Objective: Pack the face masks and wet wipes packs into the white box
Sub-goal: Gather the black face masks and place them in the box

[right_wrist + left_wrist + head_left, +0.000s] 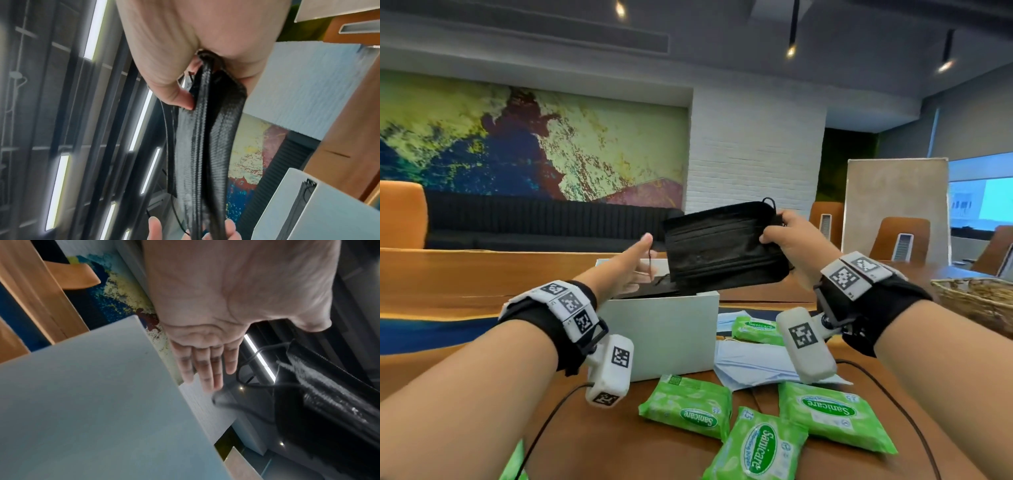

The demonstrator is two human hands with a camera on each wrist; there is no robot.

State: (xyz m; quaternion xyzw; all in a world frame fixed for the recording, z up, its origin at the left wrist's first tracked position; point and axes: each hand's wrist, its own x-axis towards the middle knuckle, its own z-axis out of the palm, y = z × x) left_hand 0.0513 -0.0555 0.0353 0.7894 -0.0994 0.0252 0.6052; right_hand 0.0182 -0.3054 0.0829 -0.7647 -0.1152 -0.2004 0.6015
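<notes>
My right hand (774, 229) pinches the right edge of a black face mask (722, 246) and holds it in the air just above the open white box (661, 329). In the right wrist view the thumb presses on the mask (205, 129). My left hand (643, 263) is open over the box's left side, thumb up, fingers (203, 368) straight, beside the mask's dangling ear loop. More black masks (650, 291) lie inside the box. Several green wet wipes packs (688, 407) lie on the table in front of the box, and light blue masks (750, 363) lie to its right.
A wicker basket (979, 301) stands at the right edge of the wooden table (465, 274). One more green pack (756, 330) lies behind the blue masks. Black cables cross the table near both wrists. Chairs stand beyond the table.
</notes>
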